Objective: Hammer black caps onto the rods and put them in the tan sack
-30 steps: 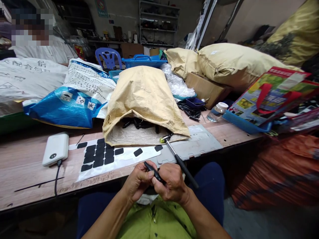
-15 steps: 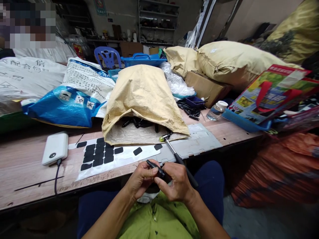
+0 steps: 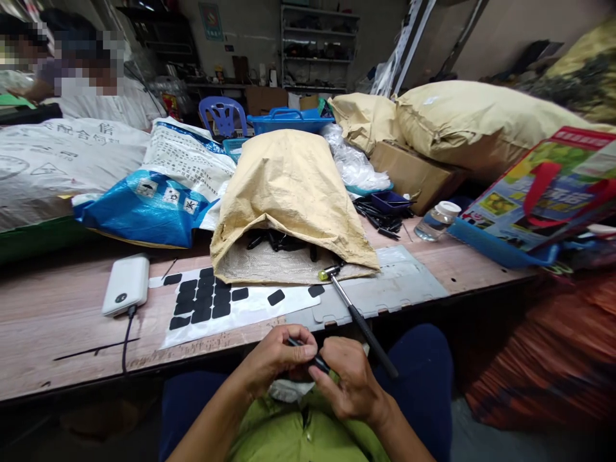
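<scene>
Both my hands meet over my lap, just in front of the table's edge. My left hand [image 3: 276,356] is curled round the upper end of a small black plastic part [image 3: 315,362]. My right hand [image 3: 349,378] pinches the same part's lower end. Right beyond them on the table lies a white sheet [image 3: 283,311] carrying several black rectangular pads [image 3: 202,301]. A small hammer [image 3: 359,321] with a black handle lies across a grey plate [image 3: 399,285], its handle sticking out past the table's edge beside my right hand.
A tan sack [image 3: 289,186] lies open toward me with more black parts [image 3: 279,240] inside its mouth. A white power bank [image 3: 126,285] with a cable sits at left. Blue-and-white sacks [image 3: 158,186], a water bottle [image 3: 436,221], boxes and a person at far left surround the table.
My hands have dropped slightly toward my lap with the black part. My left fingers have closed further over its upper end. The view has shifted a little to the left.
</scene>
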Motion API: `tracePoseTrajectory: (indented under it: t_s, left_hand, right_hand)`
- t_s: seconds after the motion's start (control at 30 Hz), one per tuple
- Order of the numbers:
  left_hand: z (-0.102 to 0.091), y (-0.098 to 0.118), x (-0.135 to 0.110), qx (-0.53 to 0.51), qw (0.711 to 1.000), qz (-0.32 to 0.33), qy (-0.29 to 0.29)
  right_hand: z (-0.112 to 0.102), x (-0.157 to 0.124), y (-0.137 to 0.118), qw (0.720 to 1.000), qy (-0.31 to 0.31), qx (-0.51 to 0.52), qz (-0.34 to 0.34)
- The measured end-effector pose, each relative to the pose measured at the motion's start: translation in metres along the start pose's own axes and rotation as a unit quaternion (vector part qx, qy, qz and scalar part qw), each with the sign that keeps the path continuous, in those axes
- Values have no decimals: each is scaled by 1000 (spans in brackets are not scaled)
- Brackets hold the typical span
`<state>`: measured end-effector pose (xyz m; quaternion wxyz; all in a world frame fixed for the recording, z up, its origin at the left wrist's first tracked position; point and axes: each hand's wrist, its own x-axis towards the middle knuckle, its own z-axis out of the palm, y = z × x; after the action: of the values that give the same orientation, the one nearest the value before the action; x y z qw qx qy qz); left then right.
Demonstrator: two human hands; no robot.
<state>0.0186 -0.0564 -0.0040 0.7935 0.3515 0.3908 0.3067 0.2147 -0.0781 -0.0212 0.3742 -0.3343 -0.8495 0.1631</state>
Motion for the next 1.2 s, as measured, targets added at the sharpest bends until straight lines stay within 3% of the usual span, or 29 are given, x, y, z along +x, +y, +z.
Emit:
tracePoseTrajectory:
  t_s: [0.1,0.23,0.37,0.5,0.57,0.63,0.73,0.8,0.97,1.2]
  left_hand:
    - [-13,14,-6,175,984,-15,-32]
    - [-19,14,-2,352,935,-16,-38]
    - [-19,6,2,435,900,16,-28]
    - [-24,24,2,453,891,13,-12]
    - [-32,43,9,459,887,34,34]
    - [-45,65,26,467,873,81,119]
    - [-68,94,66,445,825,133,321]
    - [-82,106,95,395,804,127,426]
    - [-96,115,139,319,826,88,456]
    - [-104,124,148,253,859,62,440]
  right_hand:
    - [11,-13,3,999,-24,36,-5]
    - [25,-22,11,997,-37,62,27]
    - [25,-22,16,989,-86,71,92]
    - [26,-30,26,967,-154,96,178]
    - [32,-38,36,955,-187,77,218]
    - [42,-47,47,936,-227,27,267]
    - [57,-56,59,894,-278,-59,346]
    - [64,-60,62,875,-301,-86,369]
    - [66,-64,59,866,-324,-85,370]
    - [64,-70,58,871,-332,-78,352]
